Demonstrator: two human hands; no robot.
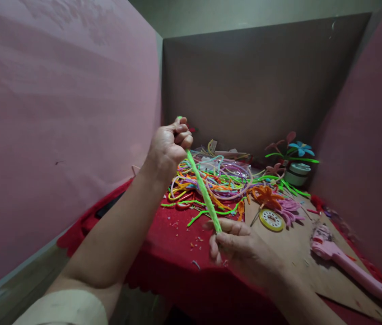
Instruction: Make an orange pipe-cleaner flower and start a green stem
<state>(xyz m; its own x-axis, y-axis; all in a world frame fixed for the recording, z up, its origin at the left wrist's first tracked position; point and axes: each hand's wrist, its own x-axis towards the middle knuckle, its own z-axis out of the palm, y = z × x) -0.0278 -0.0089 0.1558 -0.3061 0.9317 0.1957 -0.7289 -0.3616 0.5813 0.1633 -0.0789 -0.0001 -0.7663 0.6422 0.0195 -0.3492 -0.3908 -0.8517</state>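
A bright green fuzzy pipe cleaner stem [202, 189] runs on a slant between my two hands, above the red cloth. My left hand [172, 142] is closed in a fist round its upper part, and a green tip pokes out above the fingers. Lower down and closer to me, my right hand [238, 241] pinches the bottom end between thumb and fingers. Behind the stem lies a tangled heap of coloured pipe cleaners [225, 178] in purple, orange, yellow and green.
On the brown board [286, 253] are an orange pipe cleaner flower [267, 196], a yellow-rimmed spool [271, 220] and a pink glue gun [350, 264]. A pot [297, 174] with a blue flower [301, 149] stands back right. Scraps dot the red cloth [174, 243]. Panels enclose three sides.
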